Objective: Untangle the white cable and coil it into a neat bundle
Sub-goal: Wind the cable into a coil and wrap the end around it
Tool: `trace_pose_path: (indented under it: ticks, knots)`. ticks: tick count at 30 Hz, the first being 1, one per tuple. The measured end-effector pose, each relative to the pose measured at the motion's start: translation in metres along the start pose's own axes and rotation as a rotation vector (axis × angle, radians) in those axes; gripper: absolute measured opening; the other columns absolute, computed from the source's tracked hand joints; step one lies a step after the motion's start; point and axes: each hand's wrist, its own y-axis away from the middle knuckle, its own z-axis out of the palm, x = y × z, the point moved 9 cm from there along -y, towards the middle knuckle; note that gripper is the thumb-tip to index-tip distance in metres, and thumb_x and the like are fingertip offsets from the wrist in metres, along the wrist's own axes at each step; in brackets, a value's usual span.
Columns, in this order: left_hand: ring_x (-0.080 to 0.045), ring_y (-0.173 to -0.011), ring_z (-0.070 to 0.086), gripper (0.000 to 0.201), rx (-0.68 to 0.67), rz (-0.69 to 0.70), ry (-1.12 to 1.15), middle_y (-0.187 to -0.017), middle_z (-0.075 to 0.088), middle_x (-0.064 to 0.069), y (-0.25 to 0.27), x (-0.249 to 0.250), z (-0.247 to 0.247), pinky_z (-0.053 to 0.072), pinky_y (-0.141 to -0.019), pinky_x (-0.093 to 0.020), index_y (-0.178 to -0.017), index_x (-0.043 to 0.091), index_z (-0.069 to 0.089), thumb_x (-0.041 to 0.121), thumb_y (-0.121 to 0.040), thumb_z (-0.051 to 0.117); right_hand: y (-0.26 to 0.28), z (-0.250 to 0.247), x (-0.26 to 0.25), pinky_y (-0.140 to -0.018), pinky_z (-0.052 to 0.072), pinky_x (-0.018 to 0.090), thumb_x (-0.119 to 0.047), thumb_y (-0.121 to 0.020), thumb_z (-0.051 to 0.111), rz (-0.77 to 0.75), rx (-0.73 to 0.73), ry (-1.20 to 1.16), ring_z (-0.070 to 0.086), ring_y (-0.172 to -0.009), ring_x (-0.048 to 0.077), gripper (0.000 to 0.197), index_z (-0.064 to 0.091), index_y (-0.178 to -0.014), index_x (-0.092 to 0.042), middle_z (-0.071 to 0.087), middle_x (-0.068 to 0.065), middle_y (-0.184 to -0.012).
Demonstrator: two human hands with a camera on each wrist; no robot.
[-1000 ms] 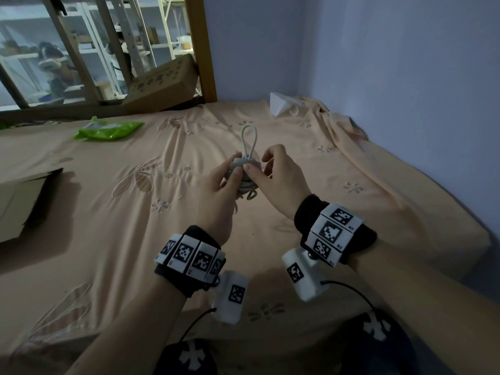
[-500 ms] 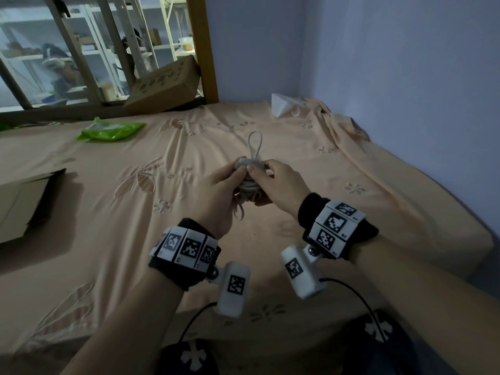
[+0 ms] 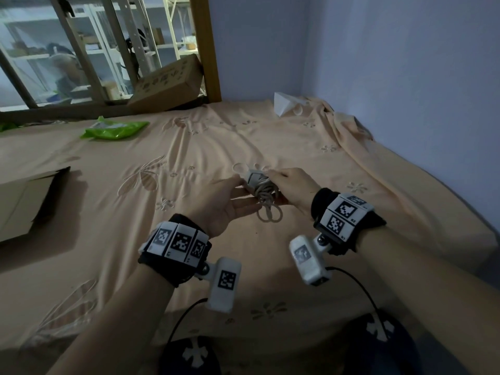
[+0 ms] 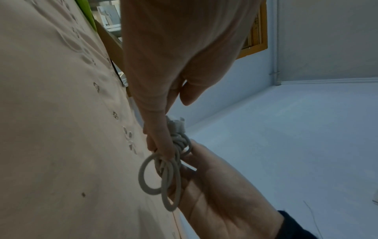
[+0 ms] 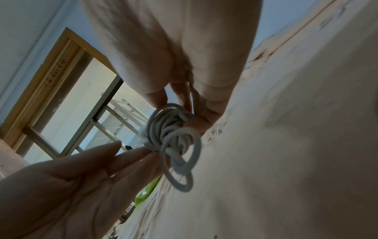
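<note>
1. While both arms reach forward over a bed covered by a peach sheet (image 3: 189, 266), the two hands meet above the middle of the bed, nearer its right edge than its left.
2. The white cable (image 3: 263, 189) is wound into a small, tight bundle held between the hands, raised just above the sheet.
3. The right hand (image 3: 293, 186) holds the bundle from the right side, with its fingers curled around the wound middle and the thumb pressing from the other side.
4. The left hand (image 3: 220, 203) lies palm up at the bundle's left, its fingers long and nearly straight; the fingertips (image 5: 143, 152) touch the bundle's side without closing around it.
5. A small white block, seemingly a plug or adapter, sits at the far end of the bundle, and two or three loose loops hang from its near end toward the sheet.
6. In the left wrist view, the loops (image 4: 161, 177) dangle in front of the right palm.
7. A green packet (image 3: 115, 130) lies near the far left edge of the bed.
8. A flat piece of cardboard (image 3: 24, 201) rests at the left edge.
9. A brown cardboard box (image 3: 167, 83) leans against the wooden frame at the far edge.
10. A white folded object (image 3: 284, 102) sits in the far right corner, beside the blue-grey wall.
</note>
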Motion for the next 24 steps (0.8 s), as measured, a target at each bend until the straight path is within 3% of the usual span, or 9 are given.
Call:
trace_pose_path:
  ticks: [2,4,6,8,10,13,19,22,24]
  knots:
    - [-0.034,-0.082,0.066,0.028,0.009,-0.020,-0.022,-0.099,0.065,-0.022,-0.001,-0.002,-0.002,0.059,-0.075,-0.039,-0.105,-0.003,0.059,0.018,-0.103,0.040,0.001,0.002,0.003,-0.090,0.051,0.046,-0.061,-0.083,0.047,-0.011,-0.016,0.032,0.066,-0.096,0.029,0.052,0.072,-0.094,-0.017,0.071,0.007,-0.106]
    - [-0.034,-0.082,0.066,0.027,0.027,-0.053,-0.032,-0.097,0.064,-0.021,-0.003,-0.007,-0.005,0.059,-0.074,-0.038,-0.099,-0.001,0.057,0.019,-0.103,0.039,0.000,0.004,0.011,-0.087,0.053,0.046,-0.057,-0.084,0.049,0.008,-0.026,0.098,0.066,-0.092,0.031,0.044,0.070,-0.080,-0.019,0.071,0.009,-0.094]
    - [-0.033,-0.082,0.066,0.029,0.049,-0.092,-0.050,-0.098,0.063,-0.021,-0.006,-0.013,-0.009,0.061,-0.069,-0.037,-0.101,-0.002,0.055,0.023,-0.104,0.039,0.000,0.007,0.020,-0.082,0.055,0.047,-0.059,-0.076,0.048,0.049,-0.028,0.113,0.067,-0.085,0.033,0.049,0.067,-0.072,-0.015,0.071,0.010,-0.084]
    - [-0.033,-0.084,0.066,0.034,0.058,-0.129,-0.084,-0.103,0.063,-0.023,-0.008,-0.018,-0.012,0.062,-0.068,-0.037,-0.110,-0.003,0.053,0.026,-0.104,0.039,0.001,0.008,0.024,-0.079,0.054,0.041,-0.056,-0.080,0.049,0.067,-0.051,0.167,0.066,-0.082,0.030,0.049,0.067,-0.075,-0.011,0.070,0.011,-0.082]
    - [-0.033,-0.086,0.067,0.035,0.051,-0.165,-0.116,-0.108,0.062,-0.025,-0.009,-0.023,-0.013,0.061,-0.070,-0.037,-0.112,-0.003,0.053,0.028,-0.104,0.040,0.002,0.007,0.030,-0.068,0.045,0.029,-0.048,-0.091,0.046,0.063,-0.077,0.265,0.062,-0.079,0.027,0.047,0.066,-0.076,-0.008,0.067,0.011,-0.080]
    - [-0.033,-0.085,0.066,0.036,0.052,-0.192,-0.136,-0.110,0.061,-0.026,-0.009,-0.027,-0.014,0.062,-0.068,-0.037,-0.114,-0.003,0.053,0.029,-0.103,0.041,0.002,0.005,0.032,-0.059,0.037,0.028,-0.046,-0.094,0.043,0.039,-0.091,0.336,0.059,-0.077,0.030,0.051,0.065,-0.078,-0.003,0.066,0.014,-0.080]
    - [-0.031,-0.094,0.062,0.047,0.112,-0.204,-0.231,-0.111,0.060,-0.021,-0.013,-0.023,-0.022,0.052,-0.088,-0.040,-0.123,-0.002,0.047,0.040,-0.101,0.043,0.003,0.006,0.025,-0.077,0.044,0.030,-0.039,-0.096,0.042,-0.015,-0.102,0.377,0.059,-0.098,0.031,0.038,0.069,-0.097,-0.012,0.068,0.012,-0.104]
    - [-0.028,-0.094,0.062,0.051,0.139,-0.207,-0.229,-0.102,0.060,-0.017,-0.012,-0.019,-0.024,0.052,-0.085,-0.038,-0.119,-0.003,0.048,0.045,-0.100,0.043,0.003,0.007,0.029,-0.074,0.041,0.027,-0.044,-0.095,0.042,0.024,-0.097,0.297,0.060,-0.090,0.029,0.040,0.061,-0.070,-0.018,0.065,0.012,-0.090]
    - [-0.029,-0.100,0.062,0.057,0.141,-0.206,-0.231,-0.104,0.060,-0.017,-0.010,-0.017,-0.022,0.053,-0.088,-0.039,-0.123,-0.005,0.048,0.046,-0.099,0.043,-0.001,0.004,0.033,-0.082,0.051,0.037,-0.049,-0.091,0.043,0.054,-0.054,0.190,0.063,-0.086,0.033,0.048,0.059,-0.063,-0.014,0.066,0.018,-0.085]
